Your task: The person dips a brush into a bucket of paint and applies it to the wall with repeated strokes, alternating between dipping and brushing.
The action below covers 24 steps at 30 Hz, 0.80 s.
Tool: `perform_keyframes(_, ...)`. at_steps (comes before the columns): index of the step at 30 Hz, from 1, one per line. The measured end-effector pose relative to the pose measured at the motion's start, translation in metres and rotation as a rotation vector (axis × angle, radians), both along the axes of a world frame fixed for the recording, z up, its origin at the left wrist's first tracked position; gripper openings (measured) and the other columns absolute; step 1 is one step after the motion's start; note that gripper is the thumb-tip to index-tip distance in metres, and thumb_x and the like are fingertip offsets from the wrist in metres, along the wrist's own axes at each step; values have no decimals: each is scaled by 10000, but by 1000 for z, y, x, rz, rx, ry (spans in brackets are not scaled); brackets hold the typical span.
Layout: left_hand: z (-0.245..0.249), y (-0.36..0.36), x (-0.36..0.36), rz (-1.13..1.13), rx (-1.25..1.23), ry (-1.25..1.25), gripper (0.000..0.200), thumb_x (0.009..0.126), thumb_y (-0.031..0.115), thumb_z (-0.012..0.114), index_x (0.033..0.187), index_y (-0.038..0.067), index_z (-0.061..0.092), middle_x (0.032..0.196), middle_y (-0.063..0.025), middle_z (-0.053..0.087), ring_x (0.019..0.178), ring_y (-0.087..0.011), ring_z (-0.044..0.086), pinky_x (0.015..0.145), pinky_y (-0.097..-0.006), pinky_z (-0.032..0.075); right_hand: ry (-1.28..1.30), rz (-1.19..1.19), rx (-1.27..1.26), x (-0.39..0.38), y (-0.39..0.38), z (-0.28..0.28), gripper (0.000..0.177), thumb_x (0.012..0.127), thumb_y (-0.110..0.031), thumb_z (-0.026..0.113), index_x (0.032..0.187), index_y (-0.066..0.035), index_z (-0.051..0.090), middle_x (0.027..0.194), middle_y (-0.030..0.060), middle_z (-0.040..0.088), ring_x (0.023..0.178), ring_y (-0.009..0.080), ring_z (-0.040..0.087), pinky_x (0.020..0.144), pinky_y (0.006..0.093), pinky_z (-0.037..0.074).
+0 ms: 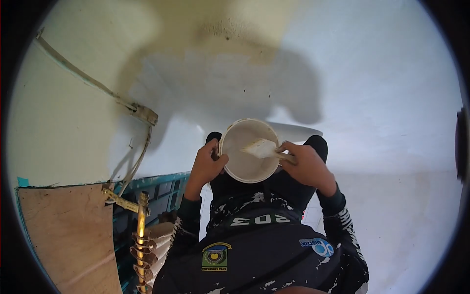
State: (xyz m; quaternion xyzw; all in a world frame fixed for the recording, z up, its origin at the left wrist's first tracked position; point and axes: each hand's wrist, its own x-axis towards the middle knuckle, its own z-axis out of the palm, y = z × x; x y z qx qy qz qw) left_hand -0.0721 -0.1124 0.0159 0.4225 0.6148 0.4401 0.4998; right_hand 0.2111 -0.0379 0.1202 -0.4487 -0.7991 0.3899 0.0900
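My left hand point(208, 164) grips the rim of a round white paint bucket point(249, 176) on its left side, thumb over the edge. In my right hand point(306, 164) is a paintbrush point(262, 148), held by its handle. Its bristles point left over the bucket's mouth, and its head is coated in white. Pale whitish paint coats the inside of the bucket. The bucket is in front of my body, above my dark trousers.
Ahead is a wall point(235, 73), part yellowish, part whitish, bearing my shadow. A cable point(78, 73) runs down it to a junction box point(145, 114). At left stand a brown board point(68, 235), a teal frame point(164, 183) and a brass curtain rod point(142, 225) with gathered fabric.
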Motion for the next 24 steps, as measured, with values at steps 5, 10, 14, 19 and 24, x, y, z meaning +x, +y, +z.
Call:
perform_keyframes(5,-2,6,-1,-18,-39,30,165,816,67,644,835,19,488,651,-48,527,507,-128,579,461,-297,478,-145,190,212,-33,-3,-58,359,834,-129,681,1182,-47,641,861,208,693,811,409,692,738,500,555)
perform_keyframes(10,7,15,-4,-62,-73,90,189,799,94,665,850,7,505,626,-55,522,494,-141,585,471,-307,485,-238,283,294,-72,4,-99,399,830,-120,692,1217,-38,635,827,220,677,778,403,703,691,490,574)
perform_keyframes(14,14,25,-6,-137,-65,154,147,815,72,654,900,-6,563,681,-57,575,526,-126,593,487,-292,493,-326,154,318,-89,9,-122,372,833,-83,665,1185,25,609,808,216,680,740,374,718,623,463,593)
perform_keyframes(19,-5,31,-12,-154,-67,211,278,775,175,704,870,-11,522,658,-123,511,590,-223,513,590,-390,445,-365,90,245,-95,14,-129,401,843,-88,656,1200,81,587,821,259,683,713,407,714,643,484,594)
perform_keyframes(24,20,47,-19,-174,-96,270,267,775,170,705,877,-10,536,661,-116,521,591,-225,518,592,-376,453,-307,7,190,-100,18,-105,395,848,-102,640,1199,76,600,764,263,695,725,423,722,655,501,593)
